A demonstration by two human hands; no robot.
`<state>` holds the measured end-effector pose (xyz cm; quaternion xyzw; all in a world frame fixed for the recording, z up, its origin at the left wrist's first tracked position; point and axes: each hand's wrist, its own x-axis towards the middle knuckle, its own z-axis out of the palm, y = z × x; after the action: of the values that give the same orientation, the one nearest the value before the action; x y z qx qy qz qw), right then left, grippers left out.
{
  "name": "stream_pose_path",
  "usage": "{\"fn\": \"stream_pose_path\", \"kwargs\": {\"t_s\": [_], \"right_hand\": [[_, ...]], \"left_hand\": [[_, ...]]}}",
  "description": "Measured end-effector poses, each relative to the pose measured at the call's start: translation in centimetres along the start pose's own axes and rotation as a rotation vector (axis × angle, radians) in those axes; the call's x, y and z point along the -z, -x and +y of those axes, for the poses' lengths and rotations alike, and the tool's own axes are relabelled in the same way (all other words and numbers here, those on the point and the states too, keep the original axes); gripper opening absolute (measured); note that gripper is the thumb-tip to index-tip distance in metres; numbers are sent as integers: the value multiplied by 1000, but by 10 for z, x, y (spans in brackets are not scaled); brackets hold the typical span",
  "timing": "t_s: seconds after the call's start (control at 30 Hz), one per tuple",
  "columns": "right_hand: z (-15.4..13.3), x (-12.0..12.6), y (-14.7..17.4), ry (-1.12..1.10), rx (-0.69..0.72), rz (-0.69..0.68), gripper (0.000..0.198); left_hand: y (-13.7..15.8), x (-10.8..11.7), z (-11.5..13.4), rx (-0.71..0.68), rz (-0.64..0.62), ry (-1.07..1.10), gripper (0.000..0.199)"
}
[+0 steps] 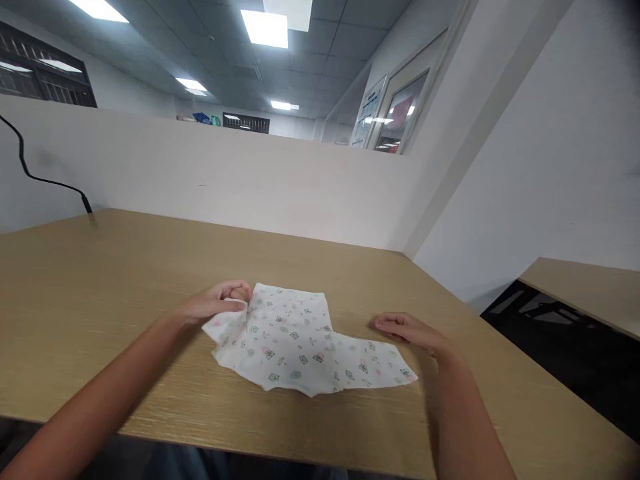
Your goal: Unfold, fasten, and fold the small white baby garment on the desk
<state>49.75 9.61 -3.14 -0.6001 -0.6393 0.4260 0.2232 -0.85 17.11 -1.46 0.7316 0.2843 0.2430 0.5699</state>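
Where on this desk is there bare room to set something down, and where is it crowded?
Bare wood lies left of the left hand, toward the black cable, and behind the patterned cloth up to the white partition. The desk is also bare right of the right hand. The middle front is crowded: the cloth and both hands.

The cloth [295,340] is a small white piece of thin fabric, printed with little green and pink figures. It lies mostly flat on the wooden table [125,267], near the front edge and about in the middle. Its shape is not regular: the main part is almost square, and a narrower strip goes out to the right along the front. The left corner is lifted and folded, with wrinkles there, and the left hand [220,301] pinches this corner.
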Motion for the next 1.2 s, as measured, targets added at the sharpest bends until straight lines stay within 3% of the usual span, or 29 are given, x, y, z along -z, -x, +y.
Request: {"fn": "stream_pose_path", "kwargs": {"t_s": [0.03, 0.1, 0.2, 0.4, 0.57, 0.7, 0.8, 0.87, 0.93, 1.03, 1.1, 1.2], "right_hand": [[4, 1, -1, 12, -4, -5, 50], [14, 5, -4, 27, -19, -20, 50], [32, 9, -10, 18, -56, -50, 50], [45, 12, -20, 138, -141, -77, 40], [13, 4, -8, 54, 19, 36, 42], [-27, -25, -9, -219, 73, 179, 50], [-54, -61, -20, -425, 110, 188, 50], [-67, -84, -26, -526, 184, 94, 53], [-76, -101, -27, -555, 240, -92, 56], [-78, -112, -28, -526, 279, -259, 50], [-72, -115, -34, -501, 289, -203, 43], [-52, -116, -53, -416, 301, 76, 39]], "left_hand": [[-5, -12, 0, -46, -19, 73, 46], [-12, -31, -2, -96, -185, 198, 61], [-18, -46, -11, -110, -282, 223, 60], [-30, -42, -40, -55, 67, 52, 38], [-39, -35, -55, -74, 294, -138, 33], [-42, -33, -64, -100, 314, -206, 29], [-42, -35, -69, -100, 311, -234, 27], [-42, -36, -70, -98, 317, -257, 26], [-42, -36, -70, -97, 325, -270, 26], [-41, -35, -70, -101, 341, -308, 24], [-41, -33, -71, -112, 364, -372, 23], [-42, -29, -76, -167, 428, -537, 23]]}}
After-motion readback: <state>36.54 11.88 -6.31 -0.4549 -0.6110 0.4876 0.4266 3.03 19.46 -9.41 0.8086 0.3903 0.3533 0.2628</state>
